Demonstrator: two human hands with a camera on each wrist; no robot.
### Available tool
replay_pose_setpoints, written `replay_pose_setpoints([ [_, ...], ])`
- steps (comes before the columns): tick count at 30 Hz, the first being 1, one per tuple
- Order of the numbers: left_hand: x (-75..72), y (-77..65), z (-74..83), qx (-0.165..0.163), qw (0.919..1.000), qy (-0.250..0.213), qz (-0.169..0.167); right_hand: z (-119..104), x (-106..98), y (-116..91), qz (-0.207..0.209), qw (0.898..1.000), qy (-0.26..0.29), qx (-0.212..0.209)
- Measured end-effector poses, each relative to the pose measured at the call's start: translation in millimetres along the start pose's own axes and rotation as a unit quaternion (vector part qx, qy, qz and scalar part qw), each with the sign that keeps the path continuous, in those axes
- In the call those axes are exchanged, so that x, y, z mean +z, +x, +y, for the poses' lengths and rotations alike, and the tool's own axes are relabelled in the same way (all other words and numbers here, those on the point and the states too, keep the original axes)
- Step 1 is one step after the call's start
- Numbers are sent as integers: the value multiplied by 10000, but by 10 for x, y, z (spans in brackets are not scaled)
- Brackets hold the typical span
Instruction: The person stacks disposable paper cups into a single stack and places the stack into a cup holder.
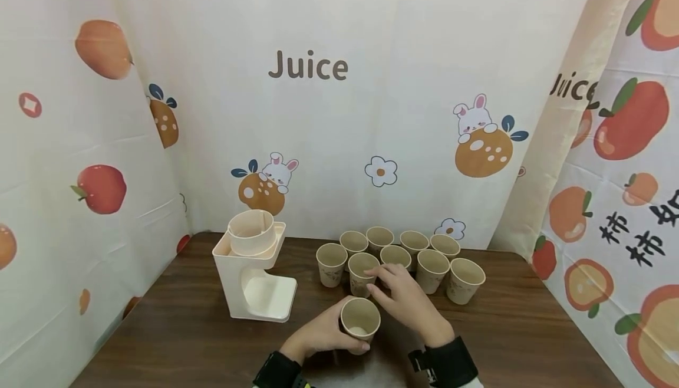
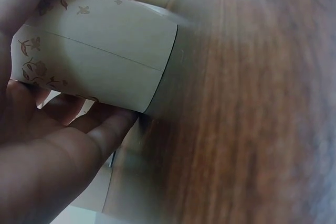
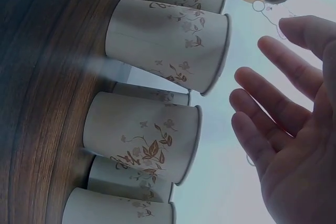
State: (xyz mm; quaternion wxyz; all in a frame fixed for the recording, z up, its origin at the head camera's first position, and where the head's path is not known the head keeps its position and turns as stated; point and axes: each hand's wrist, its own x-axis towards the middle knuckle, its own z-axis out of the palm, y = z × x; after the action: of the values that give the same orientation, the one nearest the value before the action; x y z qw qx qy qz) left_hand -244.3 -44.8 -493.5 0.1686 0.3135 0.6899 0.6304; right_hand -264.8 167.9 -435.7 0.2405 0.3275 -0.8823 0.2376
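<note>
My left hand (image 1: 323, 332) grips a paper cup (image 1: 361, 320) near the front of the table, mouth up. In the left wrist view, thumb and fingers wrap round this cup (image 2: 105, 51), which has brown flower prints; its base is close over the wood. My right hand (image 1: 405, 299) hovers behind and right of it with nothing in its grasp, fingers reaching toward the standing cups. The nearest to its fingertips is a front cup (image 1: 359, 285). In the right wrist view the right hand (image 3: 294, 108) has its fingers spread apart, beside the rims of upright printed cups (image 3: 152, 135).
Several more paper cups stand upright in a cluster, from a left cup (image 1: 331, 273) to a right one (image 1: 466, 288). At left stands a cream plastic stand (image 1: 233, 285) with a round holder (image 1: 251, 232) on top. A fruit-print curtain (image 1: 329, 122) hangs behind the brown table (image 1: 175, 335).
</note>
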Motion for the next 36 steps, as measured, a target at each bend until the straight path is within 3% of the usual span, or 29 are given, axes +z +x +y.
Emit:
replay_pose_setpoints([
  [6, 9, -5, 3, -27, 9999, -93, -25, 28, 51, 48, -62, 9999, 20, 114],
  [19, 9, 7, -23, 24, 9998, -203, -60, 127, 198, 271, -135, 9991, -140, -370],
  [36, 1, 4, -11, -65, 9994, -322, -131, 217, 315, 459, -698, 9961, -496, 197],
])
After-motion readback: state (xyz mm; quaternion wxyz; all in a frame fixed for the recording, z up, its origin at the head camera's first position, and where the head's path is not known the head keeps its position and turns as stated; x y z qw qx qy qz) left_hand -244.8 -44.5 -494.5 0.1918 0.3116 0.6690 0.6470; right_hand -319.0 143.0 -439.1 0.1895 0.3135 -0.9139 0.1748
